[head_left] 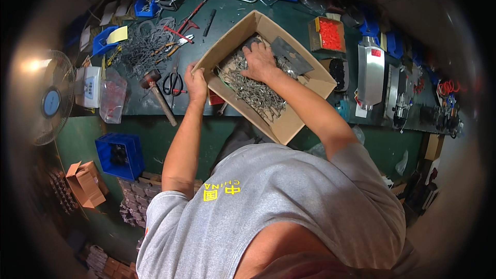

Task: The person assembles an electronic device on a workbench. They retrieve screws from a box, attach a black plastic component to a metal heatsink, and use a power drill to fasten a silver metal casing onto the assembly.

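Note:
A cardboard box sits tilted at the front edge of the green workbench, partly over it. Inside lies a heap of small, thin metal parts, and a flat grey piece leans by the far right wall. My left hand grips the box's left wall, its fingers closed over the rim. Deep in the box, my right hand rests on the heap with its fingers spread and pointing down at the far corner. Whether its fingertips have hold of any part is hidden.
Left of the box lie a mallet, black-handled scissors, pliers and a pile of dark metal pieces. A box of red parts and a silver machine stand right. A fan is far left.

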Action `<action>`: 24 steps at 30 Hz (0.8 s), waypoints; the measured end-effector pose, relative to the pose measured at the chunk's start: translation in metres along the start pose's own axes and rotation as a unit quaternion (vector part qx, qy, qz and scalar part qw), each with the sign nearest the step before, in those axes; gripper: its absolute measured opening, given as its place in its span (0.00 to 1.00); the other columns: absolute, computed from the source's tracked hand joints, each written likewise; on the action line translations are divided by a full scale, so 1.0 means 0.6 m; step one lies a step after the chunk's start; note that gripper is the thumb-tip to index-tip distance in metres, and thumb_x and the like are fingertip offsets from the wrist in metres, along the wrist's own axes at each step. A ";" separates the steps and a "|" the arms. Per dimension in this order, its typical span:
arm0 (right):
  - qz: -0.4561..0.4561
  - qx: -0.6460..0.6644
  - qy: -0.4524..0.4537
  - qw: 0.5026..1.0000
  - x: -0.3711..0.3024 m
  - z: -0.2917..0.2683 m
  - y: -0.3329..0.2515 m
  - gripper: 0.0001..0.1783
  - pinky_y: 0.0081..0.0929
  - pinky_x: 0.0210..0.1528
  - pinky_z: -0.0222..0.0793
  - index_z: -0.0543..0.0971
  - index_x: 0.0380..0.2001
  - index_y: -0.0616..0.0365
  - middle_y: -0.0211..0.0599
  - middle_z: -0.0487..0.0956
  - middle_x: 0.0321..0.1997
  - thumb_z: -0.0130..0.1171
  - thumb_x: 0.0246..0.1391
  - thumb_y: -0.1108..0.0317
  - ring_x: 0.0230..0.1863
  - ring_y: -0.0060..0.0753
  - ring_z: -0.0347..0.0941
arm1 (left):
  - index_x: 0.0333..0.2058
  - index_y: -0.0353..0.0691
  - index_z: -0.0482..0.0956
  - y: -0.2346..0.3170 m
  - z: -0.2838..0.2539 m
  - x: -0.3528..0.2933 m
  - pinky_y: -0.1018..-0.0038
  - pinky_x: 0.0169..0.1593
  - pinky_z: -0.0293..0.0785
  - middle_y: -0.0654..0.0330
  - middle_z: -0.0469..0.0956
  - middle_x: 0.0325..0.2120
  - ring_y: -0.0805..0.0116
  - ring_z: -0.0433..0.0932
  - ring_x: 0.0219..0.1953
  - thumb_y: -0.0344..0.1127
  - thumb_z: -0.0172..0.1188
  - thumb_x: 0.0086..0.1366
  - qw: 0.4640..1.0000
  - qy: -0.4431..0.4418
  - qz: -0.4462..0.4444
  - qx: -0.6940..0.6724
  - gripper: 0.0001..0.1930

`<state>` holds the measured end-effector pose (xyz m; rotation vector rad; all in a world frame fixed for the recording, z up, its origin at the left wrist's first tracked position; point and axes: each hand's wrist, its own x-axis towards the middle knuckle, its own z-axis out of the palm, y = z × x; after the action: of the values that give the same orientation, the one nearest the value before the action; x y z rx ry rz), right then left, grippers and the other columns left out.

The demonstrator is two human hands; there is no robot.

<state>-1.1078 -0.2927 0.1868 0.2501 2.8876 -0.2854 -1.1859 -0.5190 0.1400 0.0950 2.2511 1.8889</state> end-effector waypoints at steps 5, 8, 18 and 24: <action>0.066 0.049 -0.072 0.994 0.007 -0.006 -0.013 0.46 0.53 0.60 0.70 0.72 0.58 0.64 0.51 0.68 0.58 0.76 0.41 0.46 0.61 0.58 0.68 | 0.44 0.30 0.79 0.004 -0.001 -0.002 0.73 0.47 0.71 0.57 0.80 0.36 0.69 0.75 0.39 0.29 0.51 0.62 1.000 -0.001 0.009 0.012 0.14; 0.065 0.024 -0.110 0.992 -0.013 0.001 -0.021 0.48 0.56 0.59 0.71 0.72 0.59 0.66 0.51 0.66 0.59 0.77 0.41 0.45 0.61 0.58 0.68 | 0.44 0.30 0.78 0.007 -0.001 -0.002 0.73 0.48 0.71 0.57 0.80 0.36 0.69 0.75 0.39 0.29 0.51 0.62 1.000 -0.006 0.006 0.006 0.14; 0.092 -0.007 -0.091 0.992 -0.019 0.027 -0.024 0.48 0.61 0.61 0.66 0.70 0.63 0.59 0.48 0.66 0.61 0.80 0.41 0.51 0.64 0.57 0.64 | 0.44 0.29 0.78 0.012 -0.001 -0.002 0.74 0.47 0.70 0.57 0.80 0.36 0.69 0.74 0.39 0.30 0.51 0.62 1.000 -0.012 -0.006 -0.007 0.15; 0.093 0.022 -0.106 0.990 -0.012 0.012 -0.016 0.45 0.57 0.61 0.66 0.71 0.60 0.54 0.50 0.64 0.62 0.81 0.38 0.56 0.64 0.60 0.63 | 0.48 0.30 0.79 0.016 -0.008 -0.002 0.69 0.50 0.75 0.50 0.82 0.40 0.63 0.80 0.44 0.31 0.55 0.61 0.999 -0.020 0.029 0.038 0.17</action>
<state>-1.1014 -0.3048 0.1831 0.4637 2.6292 -0.3204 -1.1863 -0.5221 0.1501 0.2089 2.3169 1.8124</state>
